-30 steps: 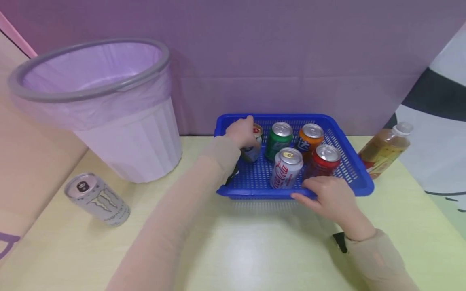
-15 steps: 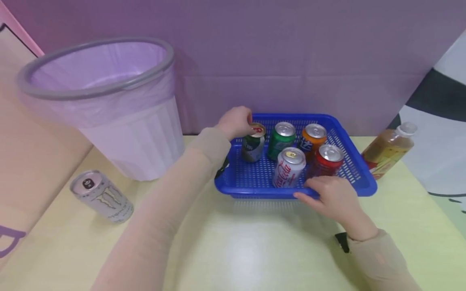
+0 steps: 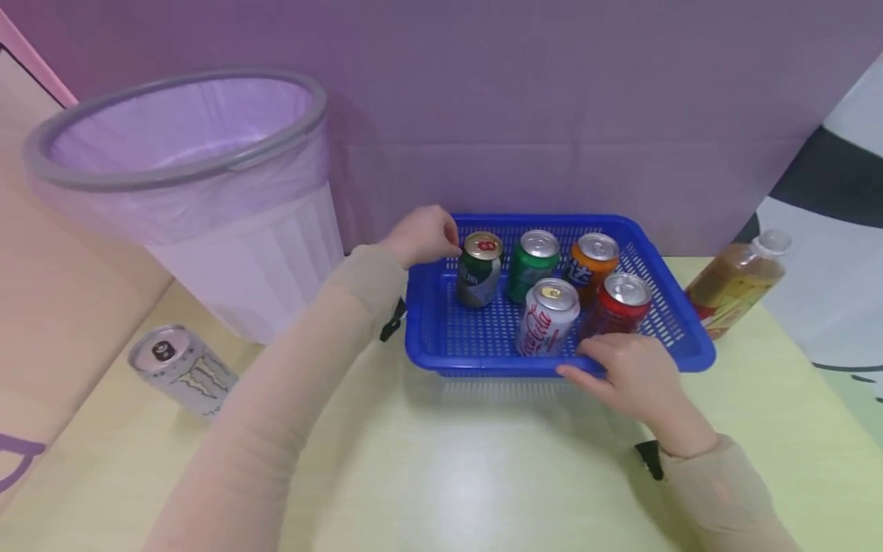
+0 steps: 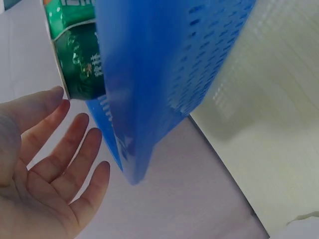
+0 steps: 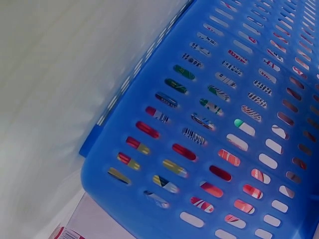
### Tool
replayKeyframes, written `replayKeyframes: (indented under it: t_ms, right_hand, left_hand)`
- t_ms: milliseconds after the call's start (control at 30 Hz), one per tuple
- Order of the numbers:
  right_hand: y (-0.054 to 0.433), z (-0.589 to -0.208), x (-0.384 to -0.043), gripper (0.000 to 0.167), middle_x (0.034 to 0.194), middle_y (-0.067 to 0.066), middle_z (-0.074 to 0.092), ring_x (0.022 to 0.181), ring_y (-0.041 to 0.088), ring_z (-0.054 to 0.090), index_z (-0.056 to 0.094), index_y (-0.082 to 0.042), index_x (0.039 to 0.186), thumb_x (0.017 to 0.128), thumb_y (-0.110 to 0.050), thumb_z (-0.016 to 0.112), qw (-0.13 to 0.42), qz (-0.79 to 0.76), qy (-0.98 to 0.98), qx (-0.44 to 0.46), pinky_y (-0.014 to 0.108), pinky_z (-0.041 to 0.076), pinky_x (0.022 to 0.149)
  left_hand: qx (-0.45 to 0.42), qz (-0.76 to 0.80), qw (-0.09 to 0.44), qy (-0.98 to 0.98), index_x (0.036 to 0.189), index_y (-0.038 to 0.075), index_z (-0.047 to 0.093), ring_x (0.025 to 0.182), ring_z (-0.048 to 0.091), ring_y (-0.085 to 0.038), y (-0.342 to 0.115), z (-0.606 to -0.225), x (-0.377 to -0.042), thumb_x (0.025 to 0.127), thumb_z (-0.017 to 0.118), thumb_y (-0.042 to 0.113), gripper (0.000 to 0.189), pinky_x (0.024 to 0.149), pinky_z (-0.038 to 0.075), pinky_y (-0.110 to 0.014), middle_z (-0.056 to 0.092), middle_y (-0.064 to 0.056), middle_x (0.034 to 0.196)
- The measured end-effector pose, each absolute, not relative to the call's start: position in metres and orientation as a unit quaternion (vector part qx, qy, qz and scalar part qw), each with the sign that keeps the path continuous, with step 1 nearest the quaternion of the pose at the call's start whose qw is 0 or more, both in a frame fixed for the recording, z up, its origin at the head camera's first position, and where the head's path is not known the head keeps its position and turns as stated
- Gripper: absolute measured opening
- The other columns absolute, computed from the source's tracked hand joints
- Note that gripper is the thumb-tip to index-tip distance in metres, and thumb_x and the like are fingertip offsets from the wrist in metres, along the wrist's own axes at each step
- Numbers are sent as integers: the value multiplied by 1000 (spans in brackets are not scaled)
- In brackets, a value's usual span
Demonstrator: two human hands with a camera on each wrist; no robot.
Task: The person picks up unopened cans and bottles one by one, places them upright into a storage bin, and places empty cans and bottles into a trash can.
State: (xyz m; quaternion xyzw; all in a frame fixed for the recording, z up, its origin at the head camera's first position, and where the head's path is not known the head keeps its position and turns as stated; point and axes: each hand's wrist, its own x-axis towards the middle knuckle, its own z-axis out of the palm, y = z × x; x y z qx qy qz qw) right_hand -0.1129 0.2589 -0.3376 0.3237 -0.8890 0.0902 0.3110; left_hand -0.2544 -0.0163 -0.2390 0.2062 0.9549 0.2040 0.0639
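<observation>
My left hand point(image 3: 422, 234) is over the back left corner of the blue plastic basket point(image 3: 552, 366). Its relaxed fingers hold nothing and lie close beside a dark green can point(image 3: 479, 272) with a gold-coloured top. In the left wrist view the fingertips are near the end of a green can point(image 4: 79, 59), just outside the basket wall. My right hand point(image 3: 631, 376) grips the front rim, thumb outside and fingers over it. Also upright in the basket are a green can point(image 3: 534, 268), an orange can point(image 3: 589, 264), a white Coca-Cola can point(image 3: 547, 318) and a red can point(image 3: 616, 307).
A lined white bin point(image 3: 255, 261) with a grey rim stands at the back left. In front of it is a Monster can point(image 3: 189, 376), partly behind the left sleeve. A bottle of brownish drink point(image 3: 738, 284) stands right of the basket, with a purple wall point(image 3: 572, 107) behind.
My left hand has let go of the dark green can and drawn back left to the basket's corner, leaving the can standing inside. The right hand keeps its grip on the rim.
</observation>
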Motion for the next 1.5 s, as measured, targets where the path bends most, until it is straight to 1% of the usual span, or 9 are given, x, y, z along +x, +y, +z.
replayKeyframes:
  t_ms: [267, 467, 733, 967, 1133, 1267, 1400, 1500]
  right_hand:
    - [259, -337, -112, 69, 56, -4, 51, 47, 7, 43, 60, -12, 65, 92, -67, 29, 308, 92, -890, 323, 24, 34, 45]
    - [259, -337, -112, 68, 55, -5, 49, 47, 6, 41, 59, -12, 65, 92, -67, 28, 304, 90, -892, 323, 23, 32, 45]
    - [259, -336, -111, 68, 55, -6, 48, 48, 5, 39, 58, -13, 64, 92, -67, 28, 301, 90, -893, 321, 23, 32, 46]
    - [259, -336, -111, 68, 55, -5, 49, 48, 5, 40, 59, -13, 64, 92, -67, 29, 303, 93, -892, 323, 23, 33, 46]
    - [259, -335, -111, 68, 56, -5, 50, 48, 6, 42, 59, -12, 65, 92, -67, 28, 306, 91, -891, 324, 25, 35, 45]
    - [259, -335, -111, 67, 55, -6, 49, 48, 6, 41, 58, -13, 64, 92, -66, 29, 306, 93, -890, 325, 25, 34, 46]
    - [258, -335, -112, 65, 55, -7, 48, 48, 5, 40, 58, -14, 64, 92, -66, 30, 305, 95, -890, 326, 24, 33, 46]
    - [258, -334, -111, 66, 55, -7, 49, 48, 5, 40, 59, -14, 65, 92, -66, 29, 305, 91, -892, 322, 24, 33, 46]
  left_hand:
    - [200, 239, 54, 949, 87, 6, 69, 84, 58, -19, -27, -249, -257, 89, 65, 21, 16, 82, 48, -34, 68, -6, 91]
    - [206, 257, 48, 943, 90, 7, 70, 87, 59, -19, -34, -260, -256, 89, 65, 19, 14, 83, 48, -33, 69, -7, 93]
    - [238, 299, 52, 923, 94, 6, 69, 89, 60, -19, -44, -278, -253, 90, 64, 20, 15, 84, 47, -34, 69, -6, 95]
    - [244, 329, 32, 912, 96, 5, 69, 94, 60, -20, -47, -292, -247, 90, 64, 20, 16, 90, 45, -35, 69, -7, 97]
    - [238, 342, 14, 909, 98, 7, 69, 98, 60, -20, -47, -299, -242, 92, 61, 20, 17, 92, 45, -36, 69, -7, 101]
    - [223, 361, -6, 905, 100, 7, 68, 102, 59, -22, -49, -307, -236, 93, 59, 21, 18, 94, 44, -38, 68, -7, 104]
    - [211, 399, -34, 892, 102, 5, 68, 107, 58, -25, -52, -314, -229, 94, 58, 21, 21, 98, 42, -40, 67, -10, 107]
    - [218, 429, -54, 875, 100, 3, 68, 108, 58, -25, -53, -320, -224, 95, 56, 19, 20, 100, 40, -39, 67, -12, 107]
